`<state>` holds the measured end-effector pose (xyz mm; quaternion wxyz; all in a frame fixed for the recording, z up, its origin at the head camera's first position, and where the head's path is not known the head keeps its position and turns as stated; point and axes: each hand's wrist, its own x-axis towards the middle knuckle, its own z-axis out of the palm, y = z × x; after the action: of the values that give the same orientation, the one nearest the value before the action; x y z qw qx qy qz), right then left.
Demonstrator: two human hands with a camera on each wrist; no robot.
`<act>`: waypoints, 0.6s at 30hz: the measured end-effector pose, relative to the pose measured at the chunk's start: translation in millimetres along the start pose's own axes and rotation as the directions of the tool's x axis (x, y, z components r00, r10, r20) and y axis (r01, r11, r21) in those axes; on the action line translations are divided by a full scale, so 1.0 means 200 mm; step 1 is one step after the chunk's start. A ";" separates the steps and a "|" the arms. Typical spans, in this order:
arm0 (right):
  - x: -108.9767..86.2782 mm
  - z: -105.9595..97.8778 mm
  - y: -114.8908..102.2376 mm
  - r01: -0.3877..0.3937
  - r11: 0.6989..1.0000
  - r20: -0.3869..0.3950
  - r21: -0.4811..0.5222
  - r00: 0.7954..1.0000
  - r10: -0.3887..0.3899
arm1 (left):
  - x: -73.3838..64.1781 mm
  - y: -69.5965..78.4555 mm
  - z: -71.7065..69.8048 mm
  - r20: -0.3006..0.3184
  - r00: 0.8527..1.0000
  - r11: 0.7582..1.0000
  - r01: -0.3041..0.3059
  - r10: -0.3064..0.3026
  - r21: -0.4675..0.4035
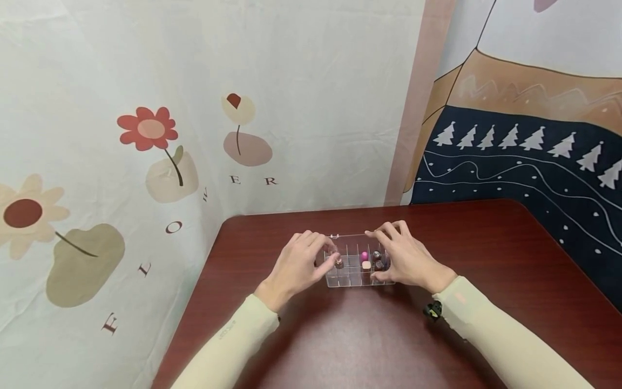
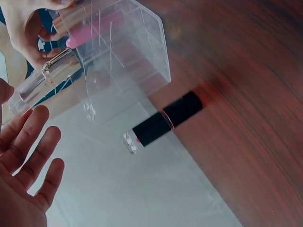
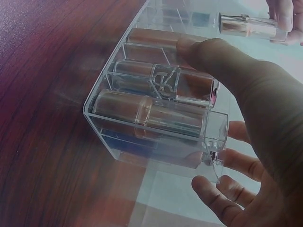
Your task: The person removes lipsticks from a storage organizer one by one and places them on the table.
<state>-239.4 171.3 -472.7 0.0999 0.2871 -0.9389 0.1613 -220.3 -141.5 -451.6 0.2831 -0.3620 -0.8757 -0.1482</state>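
Between thumb and fingertips, my left hand point(image 1: 303, 259) pinches a lipstick point(image 3: 251, 28) with a metallic band and a clear end. It is over the left part of a clear divided lipstick organizer point(image 1: 345, 281), overlapping its compartments in the head view. At the organizer's right end, my right hand point(image 1: 412, 262) grips it, thumb on the near side and fingers at the far side. Several lipsticks fill the right compartments, among them a pink one point(image 1: 364, 256), a beige-topped one point(image 1: 366, 266) and a clear-and-brown one point(image 3: 189, 87).
A black lipstick point(image 2: 168, 118) with a clear end stands on the dark red wooden table point(image 1: 359, 335) beside the organizer. Pale fabric with printed flowers point(image 1: 311, 108) hangs behind and left. A navy cloth with white trees point(image 1: 515, 162) hangs at the right.
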 end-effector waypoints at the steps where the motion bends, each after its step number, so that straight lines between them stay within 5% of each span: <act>1: 0.00 0.00 0.00 0.000 1.000 -0.001 -0.001 1.000 0.000 | 0.00 -0.01 -0.01 -0.010 1.000 1.000 0.002 -0.002 -0.005; 18: -0.01 0.00 0.00 0.015 1.000 -0.012 0.002 1.000 -0.015 | -0.09 -0.12 -0.10 -0.093 0.995 1.000 0.023 -0.022 0.006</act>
<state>-239.0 172.3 -473.7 0.1066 0.2932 -0.9360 0.1633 -220.7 -177.3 -447.9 0.3233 -0.3437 -0.8661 -0.1650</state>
